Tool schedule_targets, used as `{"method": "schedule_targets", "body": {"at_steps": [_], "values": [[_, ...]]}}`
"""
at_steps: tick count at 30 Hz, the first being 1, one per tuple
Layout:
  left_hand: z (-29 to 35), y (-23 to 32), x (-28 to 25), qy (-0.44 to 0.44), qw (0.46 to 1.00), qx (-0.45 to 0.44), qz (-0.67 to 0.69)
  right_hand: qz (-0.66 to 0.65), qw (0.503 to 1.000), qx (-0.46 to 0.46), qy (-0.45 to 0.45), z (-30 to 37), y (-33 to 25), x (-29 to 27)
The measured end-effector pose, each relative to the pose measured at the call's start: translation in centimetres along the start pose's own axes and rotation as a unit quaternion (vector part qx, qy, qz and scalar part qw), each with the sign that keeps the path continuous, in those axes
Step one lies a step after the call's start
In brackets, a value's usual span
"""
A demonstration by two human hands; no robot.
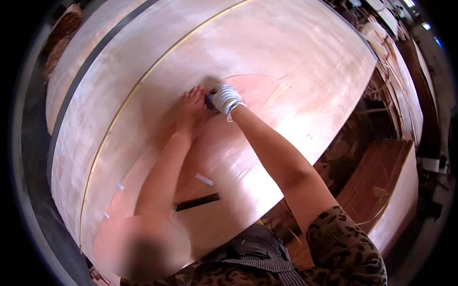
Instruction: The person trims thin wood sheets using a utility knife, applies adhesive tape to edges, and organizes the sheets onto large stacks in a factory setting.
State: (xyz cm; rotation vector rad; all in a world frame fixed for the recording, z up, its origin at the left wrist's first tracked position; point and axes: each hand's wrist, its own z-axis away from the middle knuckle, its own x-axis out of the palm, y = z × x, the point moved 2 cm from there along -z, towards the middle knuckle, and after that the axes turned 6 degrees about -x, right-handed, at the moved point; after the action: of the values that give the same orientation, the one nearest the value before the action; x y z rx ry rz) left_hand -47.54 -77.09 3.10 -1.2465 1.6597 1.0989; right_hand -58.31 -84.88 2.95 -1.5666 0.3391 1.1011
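A broad, pale reddish wood sheet [286, 43], which looks like veneer, spreads out before me. My left hand [194, 107], bare, lies on it with the fingers stretched out. Right beside it, my right hand [226, 97] wears a white striped glove and is closed. Something dark and blurred [211, 84] shows at its fingers, with a bluish-purple patch between the two hands; its kind cannot be made out. From the gloved hand a thin curved line [248, 75] runs to the right, edging a redder patch of wood.
A dark flat strip [198, 202] and a small white tape-like piece [204, 179] lie nearer me. A thin yellow strip [138, 86] curves across the left, beyond it a dark grey band [81, 81]. Splintered wood scraps [341, 148] and stacked sheets [377, 176] stand at right.
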Motion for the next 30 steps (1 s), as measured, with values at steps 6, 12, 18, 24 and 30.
{"method": "schedule_targets", "body": {"at_steps": [6,12,18,24,30], "values": [[-4.2,2.3,-0.9,-0.058,0.996,-0.033,-0.054,-0.284,0.935,0.193,0.092,6.7,10.7,-11.7],[-8.9,13.0,2.9,0.001,0.994,0.054,0.093,-0.34,0.89,0.28,0.118,6.5,14.7,-11.8],[-11.9,17.9,4.8,-0.178,0.978,0.101,0.036,0.068,0.957,0.277,0.051,6.2,16.1,-14.5],[-5.1,7.0,-0.3,0.011,0.874,-0.124,0.469,0.161,0.979,0.115,0.055,16.6,12.1,-14.7],[21.6,6.3,-17.1,0.136,0.599,-0.516,0.597,0.06,0.957,-0.28,0.04,28.3,-4.6,-1.2]]}}
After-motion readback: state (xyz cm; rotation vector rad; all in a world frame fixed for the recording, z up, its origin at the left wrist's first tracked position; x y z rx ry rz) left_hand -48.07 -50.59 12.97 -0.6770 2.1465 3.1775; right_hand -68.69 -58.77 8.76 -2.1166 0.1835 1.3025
